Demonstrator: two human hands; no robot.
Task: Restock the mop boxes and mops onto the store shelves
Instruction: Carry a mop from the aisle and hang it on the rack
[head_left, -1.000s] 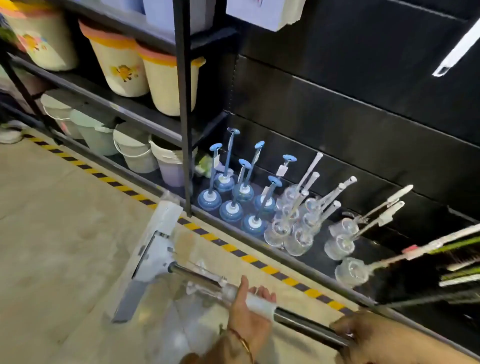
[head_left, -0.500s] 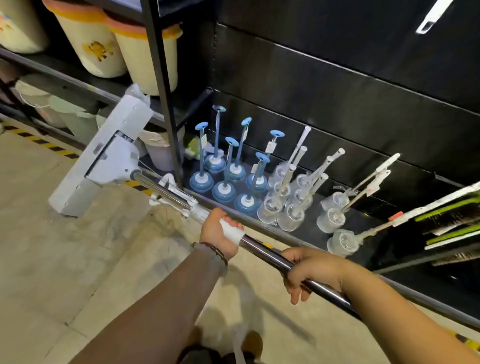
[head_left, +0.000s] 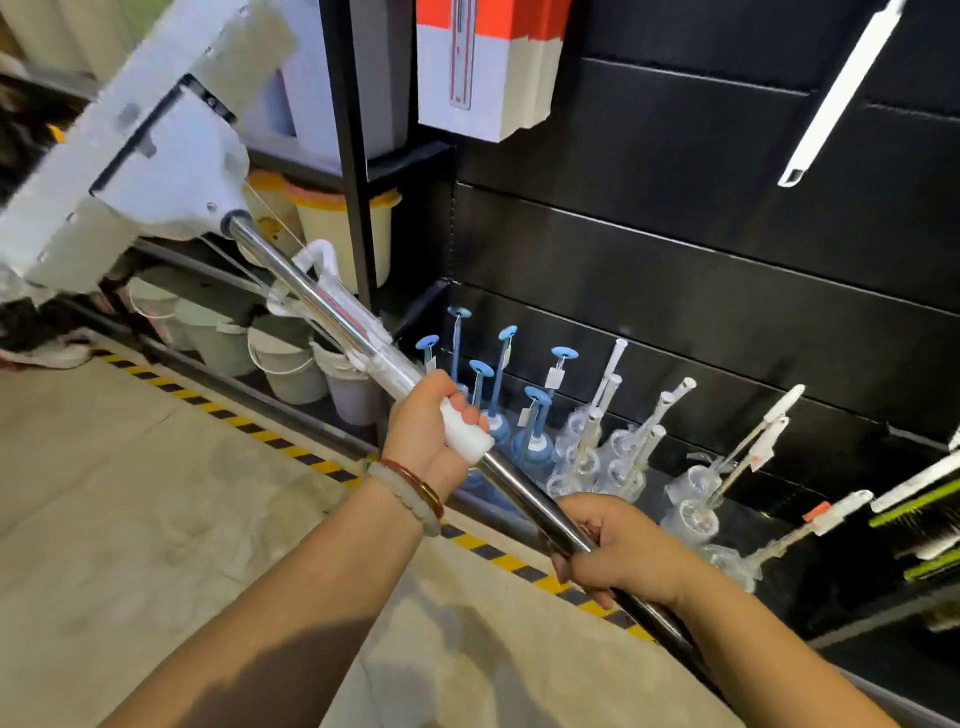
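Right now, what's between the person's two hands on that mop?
In the head view, only a bare stretch of the mop's shiny metal pole runs between the left hand, which grips the white sleeve, and the right hand, lower down.

A white flat-head mop (head_left: 156, 135) with a chrome pole is slanting up-left, its head raised before the shelves (head_left: 353, 156)
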